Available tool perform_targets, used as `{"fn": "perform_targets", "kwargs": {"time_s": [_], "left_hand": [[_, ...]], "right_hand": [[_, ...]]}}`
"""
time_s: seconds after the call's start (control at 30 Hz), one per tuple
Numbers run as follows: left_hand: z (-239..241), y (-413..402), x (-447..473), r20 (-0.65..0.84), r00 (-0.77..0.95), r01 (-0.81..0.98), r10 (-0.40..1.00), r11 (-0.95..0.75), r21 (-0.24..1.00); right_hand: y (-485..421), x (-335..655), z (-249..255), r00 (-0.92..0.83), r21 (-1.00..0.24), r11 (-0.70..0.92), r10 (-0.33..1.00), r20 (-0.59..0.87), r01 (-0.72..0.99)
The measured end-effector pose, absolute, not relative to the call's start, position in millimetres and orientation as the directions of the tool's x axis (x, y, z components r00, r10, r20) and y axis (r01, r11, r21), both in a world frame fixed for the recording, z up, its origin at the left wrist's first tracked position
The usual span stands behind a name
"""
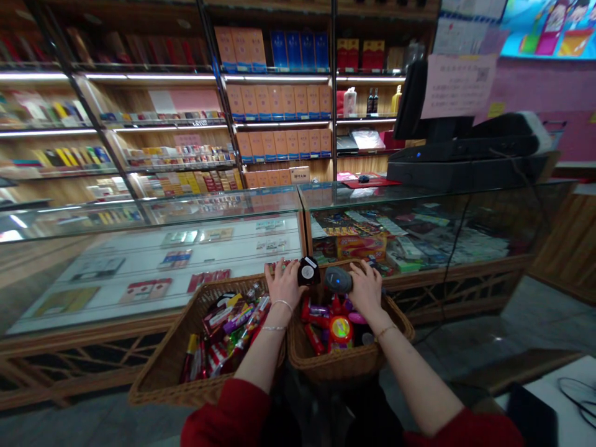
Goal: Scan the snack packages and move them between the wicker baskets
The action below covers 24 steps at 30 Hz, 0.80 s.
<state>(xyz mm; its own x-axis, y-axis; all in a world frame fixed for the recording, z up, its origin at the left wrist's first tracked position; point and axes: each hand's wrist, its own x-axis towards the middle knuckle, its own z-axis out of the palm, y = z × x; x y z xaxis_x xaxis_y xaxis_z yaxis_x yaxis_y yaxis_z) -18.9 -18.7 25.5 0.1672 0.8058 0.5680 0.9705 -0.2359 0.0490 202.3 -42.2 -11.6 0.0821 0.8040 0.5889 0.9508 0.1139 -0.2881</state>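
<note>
In the head view, my left hand (283,287) grips a small dark package (308,271) with white labels, its fingers at the package's left side. My right hand (367,292) is closed around a grey handheld barcode scanner (338,280) with a small blue light. The scanner's head faces the package across a short gap. Beneath my left arm is a wicker basket (156,367) of colourful wrapped sweets (239,316). A second wicker basket (344,370) sits below my right hand, holding red and purple candy packs and a round red container (341,330).
A glass display counter (261,202) runs behind the baskets. On its right stand a monitor (410,99) and a black cash drawer (433,174), with a cable (459,242) hanging down the front. Shelves of boxes (279,102) line the wall. A white table (570,391) is at lower right.
</note>
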Motion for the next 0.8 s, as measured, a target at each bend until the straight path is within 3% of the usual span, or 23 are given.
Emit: {"fn": "perform_targets", "kwargs": {"time_s": [0.8], "left_hand": [[17.0, -52.0, -57.4, 0.554, 0.1, 0.974, 0.827, -0.194, 0.114]], "right_hand": [[-35.2, 197.9, -37.7, -0.026, -0.199, 0.209, 0.751, 0.66, 0.957]]}}
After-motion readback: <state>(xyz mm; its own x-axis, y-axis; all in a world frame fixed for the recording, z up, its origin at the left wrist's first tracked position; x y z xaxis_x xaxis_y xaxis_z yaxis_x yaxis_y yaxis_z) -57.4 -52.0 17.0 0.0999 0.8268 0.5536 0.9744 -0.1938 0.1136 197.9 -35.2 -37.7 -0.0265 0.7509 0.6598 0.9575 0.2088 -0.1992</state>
